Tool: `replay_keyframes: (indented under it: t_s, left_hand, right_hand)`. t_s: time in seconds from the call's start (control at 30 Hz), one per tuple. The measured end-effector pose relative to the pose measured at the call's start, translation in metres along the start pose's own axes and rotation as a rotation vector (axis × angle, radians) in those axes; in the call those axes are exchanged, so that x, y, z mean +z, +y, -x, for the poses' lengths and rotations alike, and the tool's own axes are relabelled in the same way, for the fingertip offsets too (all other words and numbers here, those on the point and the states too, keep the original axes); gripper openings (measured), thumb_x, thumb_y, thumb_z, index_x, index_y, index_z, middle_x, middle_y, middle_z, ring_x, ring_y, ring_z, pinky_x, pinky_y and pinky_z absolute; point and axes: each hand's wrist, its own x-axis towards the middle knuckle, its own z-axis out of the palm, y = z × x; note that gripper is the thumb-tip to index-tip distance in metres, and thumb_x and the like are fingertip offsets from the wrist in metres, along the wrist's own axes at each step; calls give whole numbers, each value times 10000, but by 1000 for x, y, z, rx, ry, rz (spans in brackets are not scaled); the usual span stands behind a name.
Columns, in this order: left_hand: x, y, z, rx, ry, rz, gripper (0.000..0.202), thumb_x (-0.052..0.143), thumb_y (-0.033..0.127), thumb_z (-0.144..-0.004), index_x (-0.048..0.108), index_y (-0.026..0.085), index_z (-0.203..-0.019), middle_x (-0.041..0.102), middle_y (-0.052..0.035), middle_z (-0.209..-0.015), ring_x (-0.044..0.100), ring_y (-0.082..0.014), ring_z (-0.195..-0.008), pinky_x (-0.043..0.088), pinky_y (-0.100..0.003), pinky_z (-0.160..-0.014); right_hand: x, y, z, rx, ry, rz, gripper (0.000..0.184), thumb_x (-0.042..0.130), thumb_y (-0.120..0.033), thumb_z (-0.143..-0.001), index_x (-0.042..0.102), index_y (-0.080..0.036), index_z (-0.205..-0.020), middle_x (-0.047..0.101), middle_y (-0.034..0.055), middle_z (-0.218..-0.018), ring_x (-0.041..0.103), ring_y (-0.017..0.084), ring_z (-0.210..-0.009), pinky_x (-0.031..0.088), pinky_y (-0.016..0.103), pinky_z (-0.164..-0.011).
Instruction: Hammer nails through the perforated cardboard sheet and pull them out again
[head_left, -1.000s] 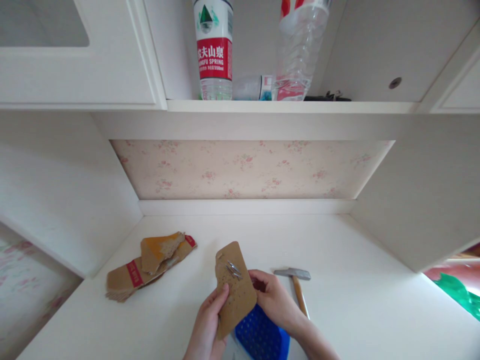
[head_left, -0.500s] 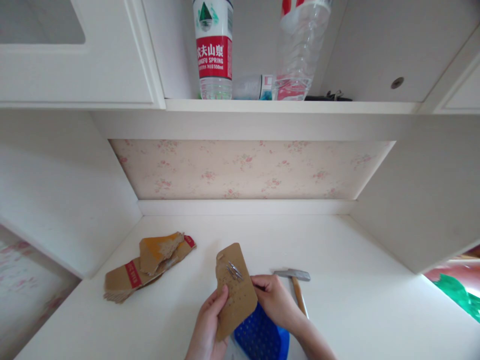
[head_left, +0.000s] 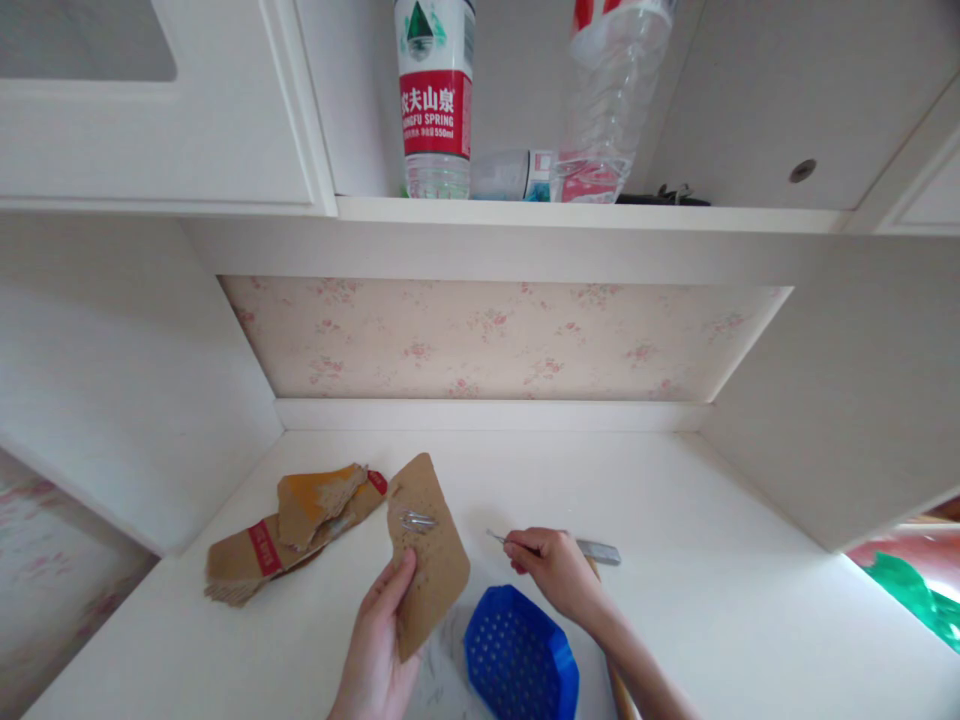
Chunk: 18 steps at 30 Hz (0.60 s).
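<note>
The cardboard piece (head_left: 426,555), brown and dotted with small holes, stands tilted up off the desk (head_left: 675,560) in my left hand (head_left: 375,655), my thumb lying over its lower face and the fingers hidden behind it. A few nails (head_left: 417,521) stick out of its upper half. My right hand (head_left: 555,570) is at about three o'clock from the cardboard, apart from it, with thumb and forefinger pinched on a single nail (head_left: 504,541) whose shank points toward nine o'clock. Just behind that hand, toward one o'clock, the metal head of a hammer (head_left: 600,552) shows on the desk; its wooden handle runs under my wrist toward six o'clock. At six o'clock from my right hand sits a blue perforated basket (head_left: 520,660), close to the cardboard's lower edge; whether they touch I cannot tell. At ten o'clock from the cardboard lies a pile of torn cardboard scraps (head_left: 292,530) with red and orange print, its near end just beside the held piece. High at twelve o'clock, on the shelf (head_left: 585,212), a water bottle (head_left: 436,95) with a red label stands upright, and an empty clear bottle (head_left: 609,100) leans beside it.
</note>
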Motion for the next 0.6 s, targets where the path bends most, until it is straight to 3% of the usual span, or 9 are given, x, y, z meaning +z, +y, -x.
replay_keyframes:
  t_s: [0.2, 0.37, 0.6]
  left_hand:
    - [-13, -13, -6, -35, 32, -78, 327, 747, 173, -739, 695, 94, -1052, 766, -141, -964, 727, -302, -914, 583, -351, -806]
    - [-29, -21, -12, -31, 84, -81, 397, 749, 171, -731, 672, 101, -1114, 773, -134, -927, 730, -309, -901, 586, -361, -786]
    - [-33, -16, -7, -9, 112, -80, 387, 737, 169, -758, 668, 103, -1133, 773, -135, -928, 734, -304, -890, 590, -363, -788]
  right_hand:
    - [13, 23, -39, 35, 14, 353, 308, 444, -201, -925, 727, -183, -806, 762, 119, -848, 695, 231, -808, 455, 317, -714]
    - [33, 33, -52, 37, -63, 534, 238, 474, -68, -899, 701, -135, -920, 750, 88, -944, 700, 203, -824, 524, 363, -757]
    - [43, 37, -49, 26, -56, 560, 278, 431, -164, -944, 707, -135, -929, 742, 106, -967, 697, 216, -879, 531, 377, -785]
